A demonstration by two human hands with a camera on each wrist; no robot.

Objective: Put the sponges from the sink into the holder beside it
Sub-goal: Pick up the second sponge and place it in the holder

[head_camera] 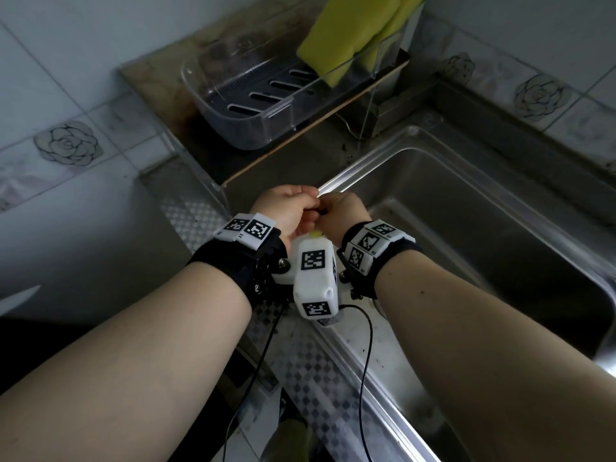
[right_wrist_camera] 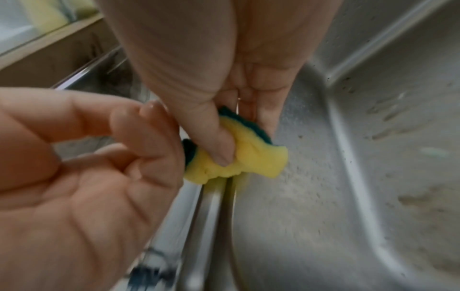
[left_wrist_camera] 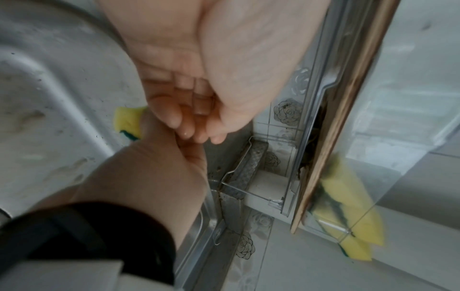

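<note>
A yellow sponge with a green scouring side [right_wrist_camera: 261,157] is squeezed between the thumb and fingers of my right hand [right_wrist_camera: 244,137], just above the left rim of the steel sink [head_camera: 466,235]. In the head view both hands meet there, and only a yellow corner of the sponge [head_camera: 316,234] shows. My left hand [head_camera: 290,208] has loosely curled fingers [left_wrist_camera: 186,130] that rest against the right hand and hold nothing. The clear plastic holder [head_camera: 273,116] stands on the ledge behind and to the left. Several yellow sponges [head_camera: 350,35] stand at its right end.
The holder sits on a board with a wooden edge [head_camera: 300,135] over the sink's back-left corner. Tiled walls [head_camera: 66,95] close in at the left and back. A patterned steel drainboard [head_camera: 300,378] runs along the sink's left side, with black cables [head_camera: 366,345] hanging over it.
</note>
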